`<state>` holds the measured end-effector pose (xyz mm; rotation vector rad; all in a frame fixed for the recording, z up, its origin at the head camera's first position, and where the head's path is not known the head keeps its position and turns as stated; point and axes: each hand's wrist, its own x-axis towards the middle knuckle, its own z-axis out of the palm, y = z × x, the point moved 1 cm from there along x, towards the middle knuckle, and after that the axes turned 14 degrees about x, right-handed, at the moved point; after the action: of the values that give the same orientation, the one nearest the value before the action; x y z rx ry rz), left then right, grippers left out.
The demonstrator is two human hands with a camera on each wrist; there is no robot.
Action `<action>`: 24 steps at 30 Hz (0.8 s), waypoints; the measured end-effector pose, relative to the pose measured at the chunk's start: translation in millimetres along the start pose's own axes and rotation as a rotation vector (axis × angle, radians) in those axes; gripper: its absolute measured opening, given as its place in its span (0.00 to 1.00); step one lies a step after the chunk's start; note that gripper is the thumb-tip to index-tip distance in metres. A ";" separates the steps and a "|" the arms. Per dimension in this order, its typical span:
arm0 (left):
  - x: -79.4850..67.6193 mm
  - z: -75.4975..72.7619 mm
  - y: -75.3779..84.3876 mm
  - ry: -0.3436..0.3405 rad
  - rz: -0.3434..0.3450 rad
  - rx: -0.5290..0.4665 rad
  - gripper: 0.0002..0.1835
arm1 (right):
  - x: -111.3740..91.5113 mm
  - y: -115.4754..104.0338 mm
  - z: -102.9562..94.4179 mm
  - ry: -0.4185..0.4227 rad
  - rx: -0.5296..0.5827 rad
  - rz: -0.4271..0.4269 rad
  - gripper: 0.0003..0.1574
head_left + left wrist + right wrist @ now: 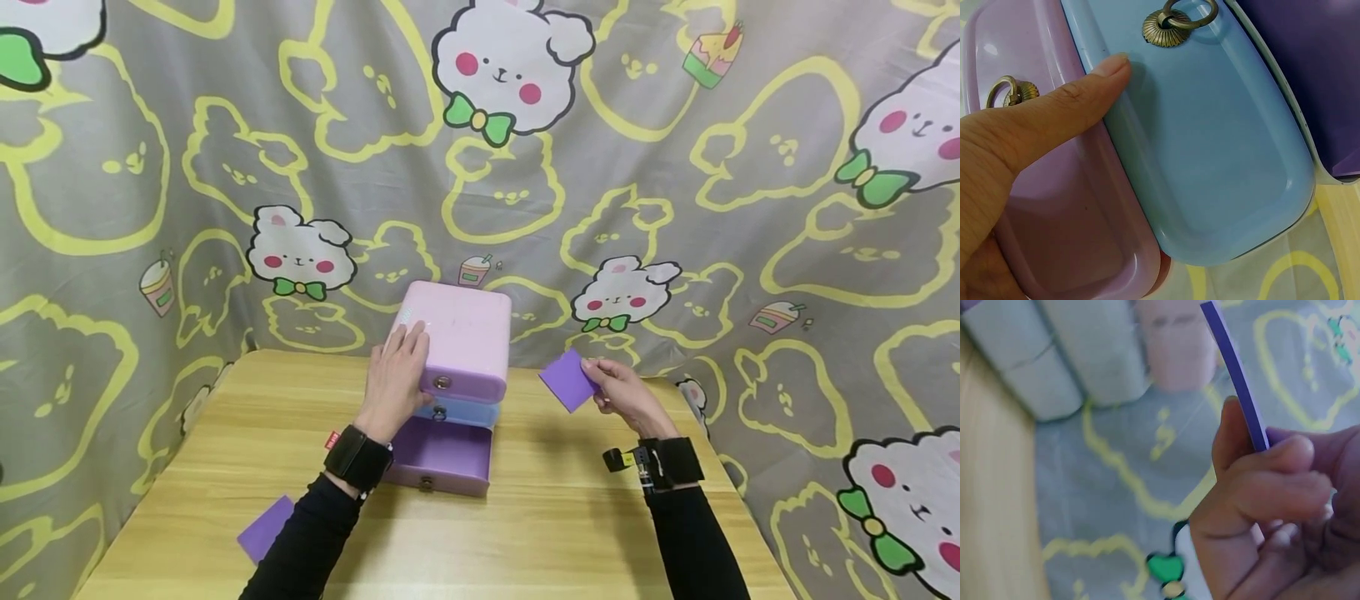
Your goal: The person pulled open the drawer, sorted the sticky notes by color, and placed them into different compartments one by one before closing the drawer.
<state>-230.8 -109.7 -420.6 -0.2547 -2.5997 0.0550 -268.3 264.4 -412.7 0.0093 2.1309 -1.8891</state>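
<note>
A small drawer cabinet (pixel 465 325) with a pink top stands toward the back of the table. My left hand (pixel 399 367) rests on its top left side, fingers fairly straight along the top. In the left wrist view the thumb (pixel 1079 94) presses across the seam between the pink drawer front (pixel 1079 206) and the blue drawer front (pixel 1222 137). Below these, the purple bottom drawer (pixel 442 481) is pulled out. To the right of the cabinet, my right hand (pixel 622 393) pinches a purple square note pad (pixel 567 382) by one corner, above the table.
Another purple square (pixel 266 529) lies at the table's front left, partly hidden by the left forearm. A patterned grey curtain (pixel 405 192) hangs behind and beside the wooden table (pixel 585 533). Brass ring pulls (pixel 1166 28) stick out from the drawer fronts.
</note>
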 end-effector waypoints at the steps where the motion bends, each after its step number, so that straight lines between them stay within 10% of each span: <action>1: -0.3 0.1 0.1 -0.001 0.000 -0.001 0.52 | -2.3 -4.4 2.9 -0.006 0.009 -0.016 0.25; 10: -3.1 0.4 0.4 -0.005 -0.010 0.001 0.53 | -27.0 -41.1 33.0 -0.072 0.114 -0.094 0.24; 24: 0.7 -1.0 1.2 -0.026 -0.011 0.009 0.51 | -54.5 -64.2 77.8 -0.113 -0.037 -0.335 0.20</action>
<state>-230.7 -108.4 -419.5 -0.2382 -2.6260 0.0664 -212.3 190.1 -345.8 -0.4780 2.1963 -1.9691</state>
